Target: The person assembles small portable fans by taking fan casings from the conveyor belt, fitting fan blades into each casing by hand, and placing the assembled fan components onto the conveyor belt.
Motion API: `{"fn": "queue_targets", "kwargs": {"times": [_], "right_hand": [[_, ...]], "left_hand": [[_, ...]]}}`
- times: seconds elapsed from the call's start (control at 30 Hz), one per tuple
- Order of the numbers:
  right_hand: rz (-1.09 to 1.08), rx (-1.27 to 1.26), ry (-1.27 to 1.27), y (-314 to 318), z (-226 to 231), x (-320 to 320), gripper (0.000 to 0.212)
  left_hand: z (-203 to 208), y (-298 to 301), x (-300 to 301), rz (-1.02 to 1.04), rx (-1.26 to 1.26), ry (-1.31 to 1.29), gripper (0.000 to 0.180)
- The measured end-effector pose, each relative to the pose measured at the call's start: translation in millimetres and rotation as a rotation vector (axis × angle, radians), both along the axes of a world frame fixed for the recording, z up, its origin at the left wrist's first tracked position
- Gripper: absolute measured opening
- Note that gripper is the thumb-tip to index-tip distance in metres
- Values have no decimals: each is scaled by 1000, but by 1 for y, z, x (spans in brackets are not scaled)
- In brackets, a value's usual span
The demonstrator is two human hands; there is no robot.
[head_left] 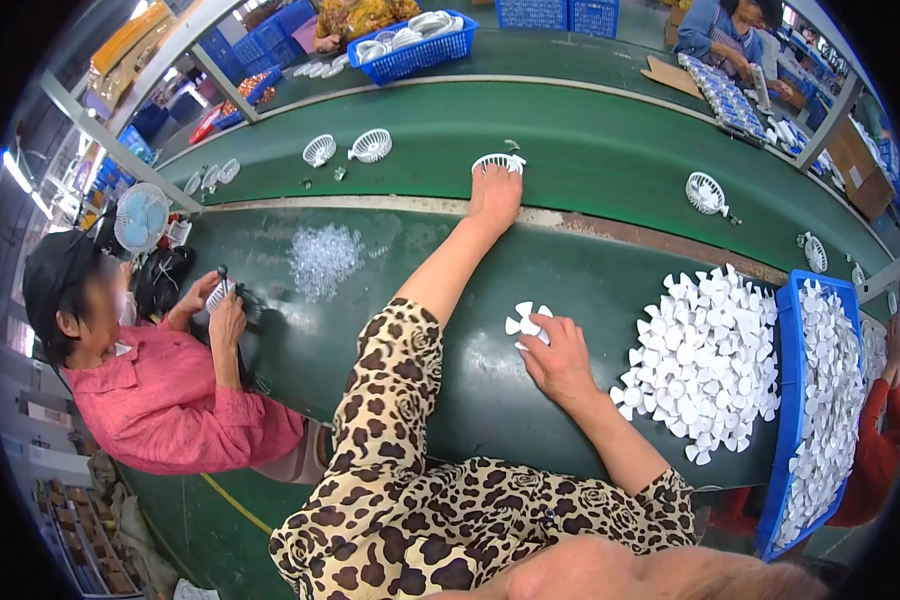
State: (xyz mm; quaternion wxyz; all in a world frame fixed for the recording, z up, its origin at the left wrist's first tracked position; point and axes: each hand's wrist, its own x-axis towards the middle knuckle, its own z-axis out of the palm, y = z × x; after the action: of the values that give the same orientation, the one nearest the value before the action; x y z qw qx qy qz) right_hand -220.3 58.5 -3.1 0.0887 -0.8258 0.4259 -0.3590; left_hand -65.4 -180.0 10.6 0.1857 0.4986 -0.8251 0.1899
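Reaching far out over the green conveyor belt, my left hand (pixel 497 197) has its fingers closed on a round white slotted fan guard (pixel 497 161). Small clear and green bits lie beside that guard. My right hand (pixel 562 362) is lower, over the dark green worktable, its thumb and fingers bent around a small white fan blade (pixel 527 318). The fingers partly hide the blade, so I cannot tell if there is more than one. To the right of this hand is a large heap of white fan blades (pixel 705 360).
A blue crate (pixel 792 390) full of white blades stands at the table's right end. Clear small parts (pixel 326 260) lie piled at left. More guards (pixel 370 146) sit along the belt. A co-worker in pink (pixel 190 400) works at left; others sit across the belt.
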Motion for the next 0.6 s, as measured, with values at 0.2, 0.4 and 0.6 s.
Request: {"fn": "queue_targets", "kwargs": {"times": [0.2,0.4,0.6], "right_hand": [[-15,3,10,2,-4,-1,26],[-24,-41,35,0,-1,1,28],[-80,28,82,9,5,-4,34]], "left_hand": [[34,99,-11,-65,132,91,16],[31,127,12,-62,524,242,15],[17,124,31,-74,206,149,19]]}}
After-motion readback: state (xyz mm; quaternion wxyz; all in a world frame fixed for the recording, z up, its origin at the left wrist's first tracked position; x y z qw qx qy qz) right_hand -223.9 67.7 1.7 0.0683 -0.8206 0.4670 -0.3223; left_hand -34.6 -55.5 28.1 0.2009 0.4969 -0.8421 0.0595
